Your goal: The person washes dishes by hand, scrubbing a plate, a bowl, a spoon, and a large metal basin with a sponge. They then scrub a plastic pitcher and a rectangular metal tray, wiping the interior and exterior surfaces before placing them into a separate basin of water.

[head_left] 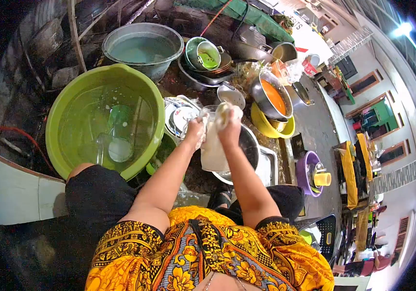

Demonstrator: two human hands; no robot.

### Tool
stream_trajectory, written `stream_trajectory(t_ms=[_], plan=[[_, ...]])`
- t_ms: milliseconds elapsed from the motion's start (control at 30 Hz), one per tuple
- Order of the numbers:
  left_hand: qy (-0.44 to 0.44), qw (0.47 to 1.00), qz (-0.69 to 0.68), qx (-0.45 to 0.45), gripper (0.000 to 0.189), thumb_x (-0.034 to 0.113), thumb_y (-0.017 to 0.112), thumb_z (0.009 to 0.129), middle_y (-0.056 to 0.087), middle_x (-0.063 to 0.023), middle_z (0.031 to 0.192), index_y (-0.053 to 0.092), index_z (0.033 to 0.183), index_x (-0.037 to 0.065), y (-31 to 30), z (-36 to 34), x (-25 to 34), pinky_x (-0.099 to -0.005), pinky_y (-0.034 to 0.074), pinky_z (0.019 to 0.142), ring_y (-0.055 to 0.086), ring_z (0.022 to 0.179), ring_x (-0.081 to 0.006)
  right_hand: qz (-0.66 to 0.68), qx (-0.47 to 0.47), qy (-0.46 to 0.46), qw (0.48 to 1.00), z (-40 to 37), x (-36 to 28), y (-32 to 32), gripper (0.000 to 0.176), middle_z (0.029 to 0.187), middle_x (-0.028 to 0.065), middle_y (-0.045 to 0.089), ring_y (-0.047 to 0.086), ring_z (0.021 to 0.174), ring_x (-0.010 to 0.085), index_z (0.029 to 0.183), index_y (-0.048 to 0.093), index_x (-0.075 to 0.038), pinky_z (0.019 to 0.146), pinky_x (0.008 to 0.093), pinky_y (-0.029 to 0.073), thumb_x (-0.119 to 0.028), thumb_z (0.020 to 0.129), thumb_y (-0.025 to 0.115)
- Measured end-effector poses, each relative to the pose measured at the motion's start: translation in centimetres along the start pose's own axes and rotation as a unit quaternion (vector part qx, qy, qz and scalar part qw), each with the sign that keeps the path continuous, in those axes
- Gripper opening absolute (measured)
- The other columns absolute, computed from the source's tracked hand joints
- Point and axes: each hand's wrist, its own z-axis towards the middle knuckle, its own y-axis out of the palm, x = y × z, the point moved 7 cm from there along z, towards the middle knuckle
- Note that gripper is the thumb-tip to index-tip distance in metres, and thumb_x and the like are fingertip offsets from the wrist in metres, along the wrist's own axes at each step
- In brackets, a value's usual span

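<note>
Wore a short-sleeved top [208,252] in yellow and orange with black and brown flower print, and black trousers [96,194] over both knees. Went bare-armed from sleeves [125,237] down to left hand [194,130] and right hand [230,127].

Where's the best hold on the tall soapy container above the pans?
Likely the upper wall just under the rim, wrapped from the side. The container is tall, roughly upright and foamy, so a rim pinch may slip. The left hand grips there from its left, and the right hand is at the rim on the right.

Glossy green plastic basin [116,69], translucent plastic jug [213,153], shiny metal bowl [259,93]
</note>
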Motion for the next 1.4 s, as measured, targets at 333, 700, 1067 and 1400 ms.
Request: stream_trajectory(t_ms=[333, 700, 1067, 1400], plan=[[0.376, 0.848, 0.372, -0.041, 0.024, 0.015, 0.063, 0.073, 0.065, -0.015, 0.074, 0.063, 0.095, 0.008, 1.8, -1.2, 6.9, -0.035, 0.049, 0.064, 0.063, 0.07, -0.0294, 0.026, -0.319, -0.058, 0.946, 4.1, 1.2, -5.5, 0.031, 0.093, 0.016, 0.065, 0.062, 0.086, 0.0257, 0.103, 0.061, -0.001, 0.077, 0.0351, 0.047, -0.022, 0.08, 0.063], [0.504, 0.725, 0.464, 0.072, 0.03, 0.04, 0.061, 0.079, 0.057, -0.0108, 0.06, 0.058, 0.074, 0.011, 6.2, -7.5, 6.8, -0.0443, 0.039, 0.065, 0.053, 0.059, -0.0318, 0.32, -0.473, 0.03, 0.82, -7.8, -3.4, 6.2, 0.044, 0.112, 0.0133, 0.058, 0.056, 0.1, 0.0212, 0.116, 0.054, -0.003, 0.087, 0.0356, 0.044, -0.026, 0.08, 0.063], [0.587, 0.697, 0.407, 0.07, 0.028, 0.033, 0.064, 0.079, 0.061, -0.0086, 0.07, 0.058, 0.082, 0.007, 6.1, -7.9, 7.6, -0.0437, 0.038, 0.072, 0.057, 0.066, -0.0298, 0.581, -0.271, 0.404, 0.652, -9.4, 2.8, 7.4, 0.043, 0.104, 0.0129, 0.059, 0.058, 0.093, 0.0234, 0.114, 0.054, -0.003, 0.082, 0.0368, 0.045, -0.028, 0.08, 0.061], [0.6, 0.695, 0.396, 0.012, 0.023, 0.029, 0.065, 0.079, 0.061, -0.0066, 0.072, 0.057, 0.081, 0.008, 8.0, -8.6, 6.0, -0.0474, 0.036, 0.075, 0.055, 0.065, -0.0302, 0.63, -0.185, 0.419, 0.627, -6.5, 2.8, 8.9, 0.042, 0.097, 0.0126, 0.06, 0.059, 0.088, 0.0255, 0.112, 0.053, -0.003, 0.077, 0.0379, 0.046, -0.03, 0.079, 0.059]])
